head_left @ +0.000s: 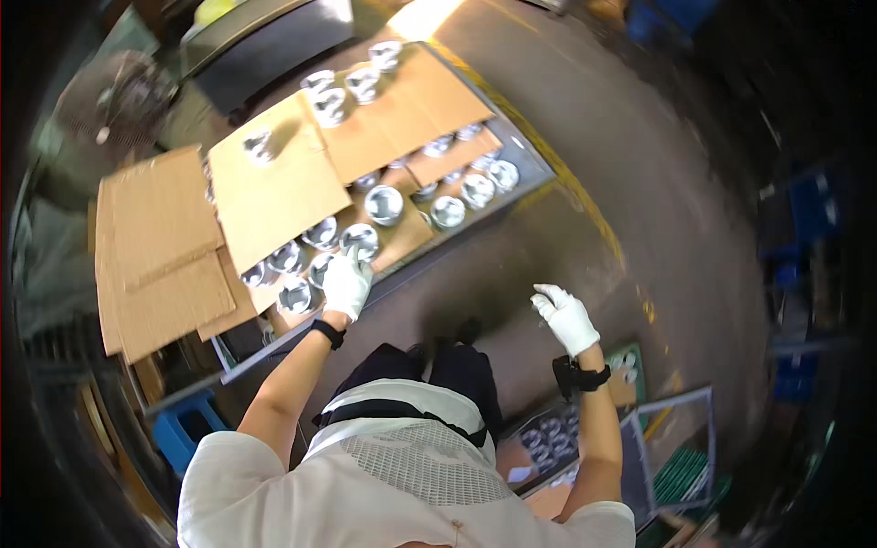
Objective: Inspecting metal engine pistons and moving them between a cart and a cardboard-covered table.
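Note:
My left hand [347,287], in a white glove, reaches over the near edge of a work table. Its fingers are closed at the near rim of a silver metal piston [360,239]; the glove hides the exact grip. Another piston [320,268] lies right beside this hand, partly covered by it. Out to the right, over the floor and away from the table, my right hand [568,321] is also gloved in white. Its fingers are apart and slightly bent, and nothing shows in them. More pistons [384,205] stand about the left hand on brown cardboard.
Cardboard sheets [274,196] cover much of the table, with several pistons [330,108] on top. A fan [117,99] stands at the far left, a blue stool [187,427] near left. Bins of metal parts [552,440] and a metal frame [711,438] are near my right arm.

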`<state>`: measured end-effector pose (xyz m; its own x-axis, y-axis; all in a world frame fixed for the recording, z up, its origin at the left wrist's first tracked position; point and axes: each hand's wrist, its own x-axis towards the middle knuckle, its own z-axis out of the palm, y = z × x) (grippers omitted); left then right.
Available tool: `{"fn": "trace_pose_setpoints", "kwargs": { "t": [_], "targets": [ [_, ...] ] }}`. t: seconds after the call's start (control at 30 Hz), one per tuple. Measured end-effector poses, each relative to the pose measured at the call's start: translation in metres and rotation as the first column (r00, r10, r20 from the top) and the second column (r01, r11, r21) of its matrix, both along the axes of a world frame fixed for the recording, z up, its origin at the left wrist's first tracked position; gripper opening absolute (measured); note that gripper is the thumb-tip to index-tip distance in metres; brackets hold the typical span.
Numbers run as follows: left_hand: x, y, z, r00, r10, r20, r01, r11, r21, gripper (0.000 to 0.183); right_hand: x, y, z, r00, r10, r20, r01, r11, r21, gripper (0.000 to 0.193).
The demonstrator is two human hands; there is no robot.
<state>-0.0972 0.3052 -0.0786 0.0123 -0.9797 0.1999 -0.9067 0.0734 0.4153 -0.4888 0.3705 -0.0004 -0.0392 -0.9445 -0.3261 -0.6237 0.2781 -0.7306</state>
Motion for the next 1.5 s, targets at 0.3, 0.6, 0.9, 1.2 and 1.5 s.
{"fn": "trace_pose_setpoints", "kwargs": {
  "t": [0.3,0.6,0.9,1.2,1.5],
  "targets": [
    [0.136,0.017,-0.012,0.859,0.481,-0.176,-0.490,0.872,-0.010,0.032,0.136,-0.276,0.010,0.553,0.767,-0.327,-0.813,0.411,-0.412,0.032],
    [0.258,-0.054,0.049,0.693,0.711,0.120,-0.704,0.703,-0.102,0.031,0.316,-0.528,0.020,0.490,0.632,-0.600,-0.856,0.480,-0.193,0.032],
    [0.300,-0.065,0.096,0.591,0.777,0.218,-0.792,0.610,-0.026,0.032,0.394,-0.648,-0.071,0.475,0.649,-0.594,-0.812,0.584,-0.013,0.029],
    [0.333,-0.115,0.069,0.572,0.783,0.244,-0.814,0.578,0.053,0.033,0.368,-0.647,-0.091,0.436,0.529,-0.728,-0.886,0.394,-0.244,0.022],
    [0.332,-0.180,0.058,0.668,0.725,0.166,-0.740,0.670,0.050,0.031,0.393,-0.585,-0.039,0.195,0.870,-0.453,-0.968,0.097,-0.231,0.021]
  ]
}}
